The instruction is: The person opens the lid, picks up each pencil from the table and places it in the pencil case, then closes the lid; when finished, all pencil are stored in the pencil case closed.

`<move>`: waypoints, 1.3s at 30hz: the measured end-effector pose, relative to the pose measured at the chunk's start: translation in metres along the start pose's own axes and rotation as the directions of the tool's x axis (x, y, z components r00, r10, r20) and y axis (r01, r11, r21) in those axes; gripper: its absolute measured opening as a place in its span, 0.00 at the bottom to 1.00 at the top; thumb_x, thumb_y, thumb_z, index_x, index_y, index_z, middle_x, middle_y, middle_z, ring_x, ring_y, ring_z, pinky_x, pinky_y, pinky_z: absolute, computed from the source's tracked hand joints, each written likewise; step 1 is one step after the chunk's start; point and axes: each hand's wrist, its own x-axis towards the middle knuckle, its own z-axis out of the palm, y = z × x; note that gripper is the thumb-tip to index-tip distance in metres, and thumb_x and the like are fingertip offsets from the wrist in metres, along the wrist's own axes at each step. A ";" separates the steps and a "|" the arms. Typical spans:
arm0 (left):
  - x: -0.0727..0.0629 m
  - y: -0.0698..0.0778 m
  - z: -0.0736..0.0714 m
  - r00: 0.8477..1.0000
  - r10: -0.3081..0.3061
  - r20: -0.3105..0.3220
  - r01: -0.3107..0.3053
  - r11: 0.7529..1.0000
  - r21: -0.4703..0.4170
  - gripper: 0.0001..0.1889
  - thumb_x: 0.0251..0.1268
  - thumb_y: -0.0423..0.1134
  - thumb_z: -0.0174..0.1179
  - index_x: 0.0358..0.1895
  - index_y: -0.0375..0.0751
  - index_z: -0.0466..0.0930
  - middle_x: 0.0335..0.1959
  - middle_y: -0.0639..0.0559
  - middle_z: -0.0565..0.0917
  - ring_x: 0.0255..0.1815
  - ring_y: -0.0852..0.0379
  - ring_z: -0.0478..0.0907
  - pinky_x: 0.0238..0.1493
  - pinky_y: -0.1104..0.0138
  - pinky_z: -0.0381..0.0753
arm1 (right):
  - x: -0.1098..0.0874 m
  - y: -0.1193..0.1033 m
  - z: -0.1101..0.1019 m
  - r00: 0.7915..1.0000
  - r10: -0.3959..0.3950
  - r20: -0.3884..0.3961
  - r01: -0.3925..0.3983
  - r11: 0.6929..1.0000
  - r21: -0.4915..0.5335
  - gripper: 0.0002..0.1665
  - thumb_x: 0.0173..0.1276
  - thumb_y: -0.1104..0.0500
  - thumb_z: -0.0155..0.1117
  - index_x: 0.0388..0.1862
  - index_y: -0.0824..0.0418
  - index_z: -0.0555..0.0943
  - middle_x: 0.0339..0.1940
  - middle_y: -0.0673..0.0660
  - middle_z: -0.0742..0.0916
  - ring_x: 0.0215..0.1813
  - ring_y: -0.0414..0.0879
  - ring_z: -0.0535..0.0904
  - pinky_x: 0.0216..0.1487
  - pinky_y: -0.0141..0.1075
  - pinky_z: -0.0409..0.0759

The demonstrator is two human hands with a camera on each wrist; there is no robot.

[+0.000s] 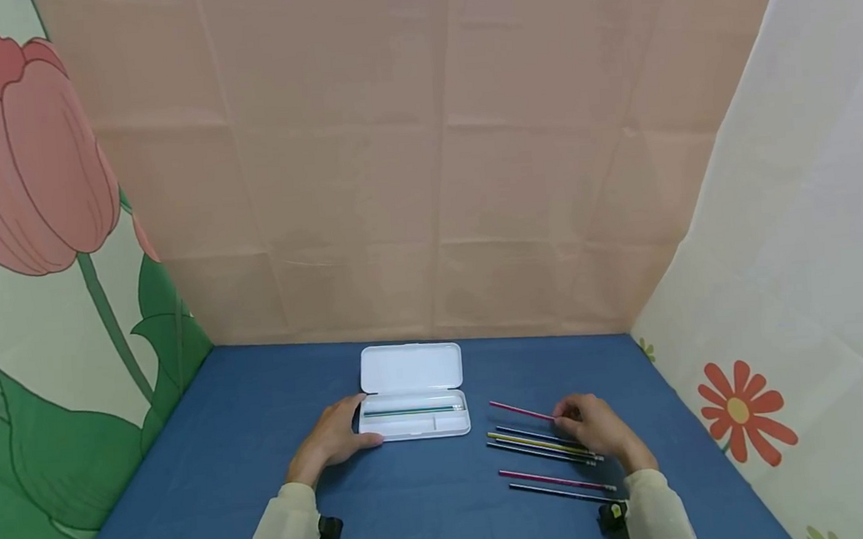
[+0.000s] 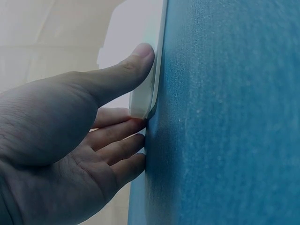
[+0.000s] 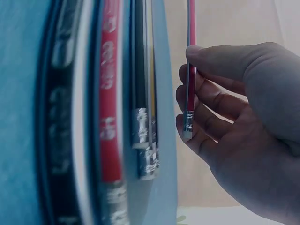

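A white pencil case (image 1: pixel 416 435) lies on the blue cloth with its lid (image 1: pixel 411 367) raised. Inside it is a teal pencil (image 1: pixel 411 411). My left hand (image 1: pixel 334 435) holds the case's left end, thumb at the front edge and fingers round the side; the left wrist view shows its thumb (image 2: pixel 143 52) on the case. Between the thumb and fingers of my right hand (image 1: pixel 596 425) is a pinkish-red pencil (image 1: pixel 518 409), lifted off the cloth. In the right wrist view that pencil's white eraser end (image 3: pixel 187 134) points down by the fingers.
Below the right hand, several loose pencils lie roughly side by side: a yellow one (image 1: pixel 534 443) among dark ones, then a red pencil (image 1: pixel 551 480) and a dark pencil (image 1: pixel 560 493) nearer me. A beige sheet (image 1: pixel 425 178) backs the blue-covered table (image 1: pixel 404 522).
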 end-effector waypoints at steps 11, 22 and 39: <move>0.003 0.000 -0.002 1.000 -0.003 -0.002 0.003 1.000 -0.011 0.46 0.71 0.43 0.81 0.85 0.31 0.67 0.85 0.28 0.72 0.86 0.25 0.69 0.86 0.30 0.68 | 0.017 -0.022 -0.007 0.995 -0.077 -0.069 0.073 0.996 -0.053 0.05 0.84 0.60 0.71 0.50 0.58 0.91 0.44 0.49 0.92 0.45 0.40 0.83 0.49 0.36 0.86; 0.004 0.000 -0.002 1.000 -0.012 -0.003 0.012 1.000 0.006 0.47 0.70 0.44 0.81 0.85 0.31 0.68 0.85 0.29 0.73 0.85 0.26 0.70 0.86 0.30 0.69 | 0.028 -0.047 -0.007 0.986 -0.148 -0.077 0.145 0.988 -0.049 0.05 0.85 0.59 0.70 0.51 0.56 0.91 0.44 0.49 0.92 0.44 0.39 0.83 0.48 0.34 0.86; 0.003 -0.002 0.000 1.000 -0.010 0.006 0.010 1.000 0.006 0.46 0.69 0.45 0.82 0.85 0.32 0.69 0.85 0.30 0.74 0.86 0.27 0.70 0.86 0.31 0.69 | 0.052 -0.070 0.015 0.991 -0.127 -0.046 0.126 0.992 -0.018 0.04 0.84 0.60 0.71 0.50 0.53 0.91 0.44 0.48 0.91 0.46 0.40 0.82 0.52 0.38 0.86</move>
